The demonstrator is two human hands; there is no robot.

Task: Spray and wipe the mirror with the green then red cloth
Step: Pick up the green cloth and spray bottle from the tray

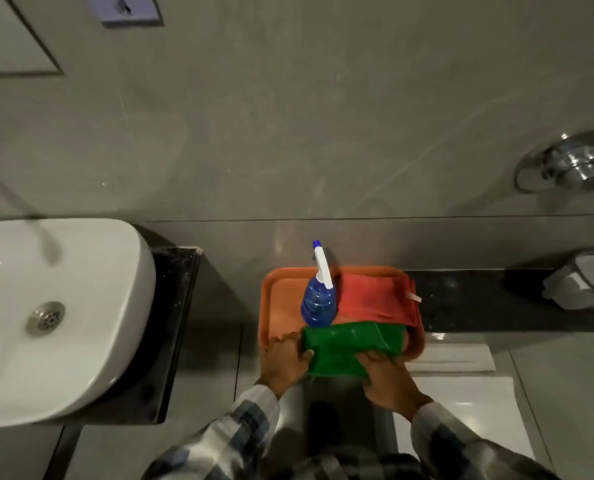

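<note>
Now | sink (91, 306) left | spray bottle (318, 299) behind green cloth (351, 344)

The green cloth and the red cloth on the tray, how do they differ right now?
The green cloth lies at the near edge of the orange tray, overhanging it; the red cloth lies farther back, toward the wall. Both hands are on the green cloth, left hand and right hand; the red cloth is untouched. The red cloth shows a white tag; none shows on the green. Both are folded flat, beside the spray bottle.
</note>
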